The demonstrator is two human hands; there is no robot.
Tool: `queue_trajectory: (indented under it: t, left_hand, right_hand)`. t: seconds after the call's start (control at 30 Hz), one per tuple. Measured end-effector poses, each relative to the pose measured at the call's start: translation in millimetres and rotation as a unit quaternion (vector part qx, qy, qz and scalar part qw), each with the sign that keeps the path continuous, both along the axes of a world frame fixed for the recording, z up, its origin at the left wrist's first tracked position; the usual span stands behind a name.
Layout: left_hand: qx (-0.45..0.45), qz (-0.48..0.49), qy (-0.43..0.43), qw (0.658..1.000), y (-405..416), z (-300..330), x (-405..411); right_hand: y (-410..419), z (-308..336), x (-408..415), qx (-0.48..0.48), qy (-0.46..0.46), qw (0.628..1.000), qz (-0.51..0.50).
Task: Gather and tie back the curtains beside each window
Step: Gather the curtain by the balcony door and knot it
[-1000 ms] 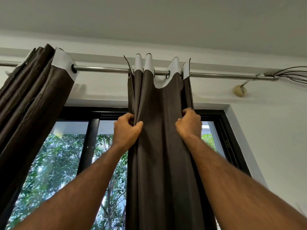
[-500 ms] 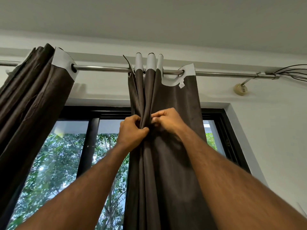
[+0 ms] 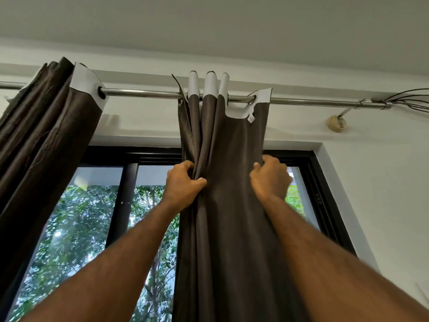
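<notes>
- We see the right-hand curtain (image 3: pixel 232 205) hanging from the metal rod (image 3: pixel 144 93), about midway along the rod, in front of the dark window frame (image 3: pixel 123 198).
- Our left hand (image 3: pixel 183 187) clenches the bunched folds at the curtain's left edge, fingers curled into the cloth and thumb laid across the front.
- Our right hand (image 3: pixel 270 180) grasps the curtain's right edge, fingers wrapped behind the fabric (only the knuckles and thumb show).
- Between the two hands the brown cloth lies fairly flat; above the left hand three white-topped pleats stand close together on the rod, and one wider white-lined loop sits just to their right.
- A second curtain (image 3: pixel 39 140) is already bunched at the rod's left end, well apart from the first.
- Near the rod's right end a bracket (image 3: pixel 336 123) is fixed to the white wall (image 3: pixel 383 182), with thin wires (image 3: pixel 408 96) fanning out beside it.
</notes>
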State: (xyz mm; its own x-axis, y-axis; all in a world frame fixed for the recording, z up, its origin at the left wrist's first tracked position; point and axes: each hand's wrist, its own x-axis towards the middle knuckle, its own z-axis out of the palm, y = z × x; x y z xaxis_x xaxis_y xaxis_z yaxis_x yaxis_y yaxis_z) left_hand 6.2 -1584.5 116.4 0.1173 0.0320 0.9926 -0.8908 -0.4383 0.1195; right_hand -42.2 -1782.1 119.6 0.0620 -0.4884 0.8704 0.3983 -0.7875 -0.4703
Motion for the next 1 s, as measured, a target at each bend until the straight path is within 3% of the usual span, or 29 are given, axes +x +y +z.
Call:
queue_trajectory:
  t: [0.07, 0.2, 0.43, 0.53, 0.63, 0.77, 1.0]
  left_hand:
    - [0.003, -0.004, 0.0, 1.0, 2.7, -0.4, 1.0]
    - [-0.028, -0.033, -0.004, 0.999, 9.3, -2.2, 2.7]
    - [-0.03, -0.186, 0.067, 0.98, 13.5, -39.1, 3.6]
    - [-0.046, -0.163, 0.059, 0.984, 10.6, -73.6, 7.5]
    - [-0.067, -0.171, 0.084, 0.979, 5.3, -129.9, 5.5]
    - [-0.117, -0.247, 0.168, 0.947, -1.3, -216.2, 5.5]
    - [-0.094, -0.2, 0.268, 0.938, -0.9, -353.5, 14.6]
  right_hand:
    - [40.4, 7.0, 2.8, -0.075, 0.019, 0.997, -0.006]
    - [98.8, 18.1, 10.2, -0.202, 0.054, 0.965, 0.158]
    - [90.0, -21.8, 31.1, -0.143, 0.007, 0.955, 0.258]
    - [92.7, -72.2, 21.8, -0.093, -0.073, 0.942, 0.315]
    - [86.2, -140.9, 14.4, -0.116, -0.111, 0.937, 0.311]
    - [79.4, -230.4, 16.4, -0.174, -0.064, 0.938, 0.292]
    - [70.7, -365.4, 38.2, -0.086, 0.074, 0.959, 0.261]
